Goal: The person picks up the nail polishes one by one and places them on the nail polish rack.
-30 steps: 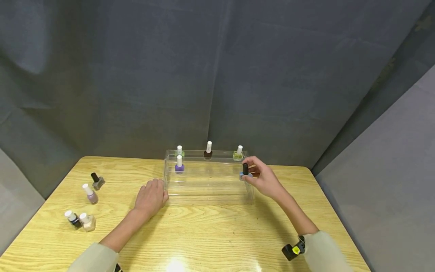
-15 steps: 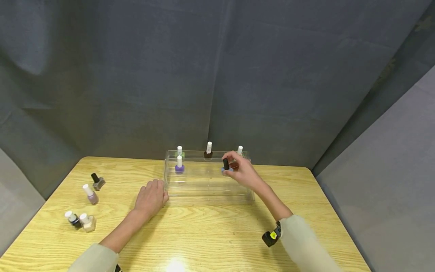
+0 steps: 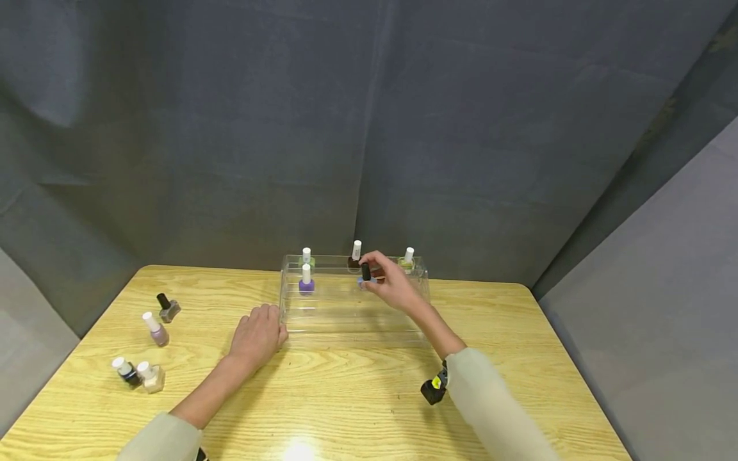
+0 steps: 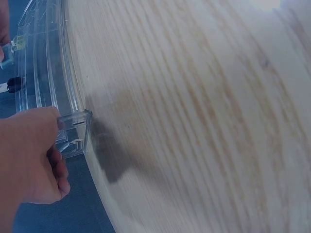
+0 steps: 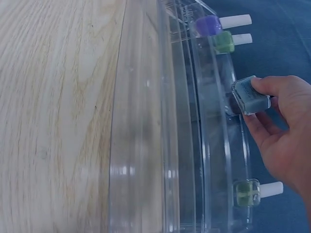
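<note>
My right hand [image 3: 393,284] pinches a light-blue nail polish bottle [image 5: 251,95] with a black cap [image 3: 366,272], over the middle of the clear stepped rack [image 3: 352,334]. Behind it, a dark bottle with a white cap [image 3: 357,250] stands on the top step. Two green bottles stand at that step's ends, the left one [image 5: 224,42] and the right one [image 5: 247,193]. On the step below, at the left, is a purple bottle [image 3: 306,286]. My left hand [image 3: 257,337] grips the rack's left end wall [image 4: 77,119], its fingers curled.
On the wooden table [image 3: 323,397] at the left lie a grey bottle with a black cap [image 3: 170,312] and a mauve bottle [image 3: 158,335]. Nearer, a dark bottle [image 3: 131,376] lies beside a cream one [image 3: 153,380]. A dark cloth [image 3: 259,160] hangs behind the table.
My right hand has carried the light-blue bottle leftward along the rack, from its right end to the middle. My left hand has stayed at the rack's left end.
</note>
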Action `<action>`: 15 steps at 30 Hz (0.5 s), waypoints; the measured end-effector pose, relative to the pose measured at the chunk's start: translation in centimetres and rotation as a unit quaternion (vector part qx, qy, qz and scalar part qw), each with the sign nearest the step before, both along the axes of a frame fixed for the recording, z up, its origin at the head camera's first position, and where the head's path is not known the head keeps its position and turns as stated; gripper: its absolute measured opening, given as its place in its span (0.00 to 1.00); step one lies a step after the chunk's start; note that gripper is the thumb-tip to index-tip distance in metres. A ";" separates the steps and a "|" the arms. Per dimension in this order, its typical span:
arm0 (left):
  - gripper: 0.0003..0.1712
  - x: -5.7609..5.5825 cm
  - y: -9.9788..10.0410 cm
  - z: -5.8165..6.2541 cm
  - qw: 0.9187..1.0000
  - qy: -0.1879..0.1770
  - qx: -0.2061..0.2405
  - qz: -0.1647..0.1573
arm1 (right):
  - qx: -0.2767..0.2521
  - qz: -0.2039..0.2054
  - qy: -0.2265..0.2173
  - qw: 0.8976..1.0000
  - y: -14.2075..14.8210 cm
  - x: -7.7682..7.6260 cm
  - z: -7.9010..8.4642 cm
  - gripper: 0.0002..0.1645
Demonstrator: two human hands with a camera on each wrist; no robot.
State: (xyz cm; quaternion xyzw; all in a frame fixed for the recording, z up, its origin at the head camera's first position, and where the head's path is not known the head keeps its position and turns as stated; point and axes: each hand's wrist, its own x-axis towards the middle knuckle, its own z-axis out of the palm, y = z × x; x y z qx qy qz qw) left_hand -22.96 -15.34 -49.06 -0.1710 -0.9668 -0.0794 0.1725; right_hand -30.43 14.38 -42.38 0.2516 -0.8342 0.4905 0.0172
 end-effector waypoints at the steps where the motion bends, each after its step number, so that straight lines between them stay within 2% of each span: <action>1: 0.12 0.0 0.0 0.0 1.000 -0.001 0.001 0.000 | -0.001 -0.001 -0.001 1.000 -0.2 -0.2 -0.2 0.25; 7: 0.13 0.0 0.1 0.0 1.000 -0.003 0.000 0.000 | -0.010 0.002 0.001 1.000 -0.8 -0.9 -1.1 0.24; 15: 0.14 0.0 0.0 0.0 1.000 0.014 0.000 -0.003 | 0.005 0.003 0.007 1.000 -1.0 -1.8 -1.9 0.24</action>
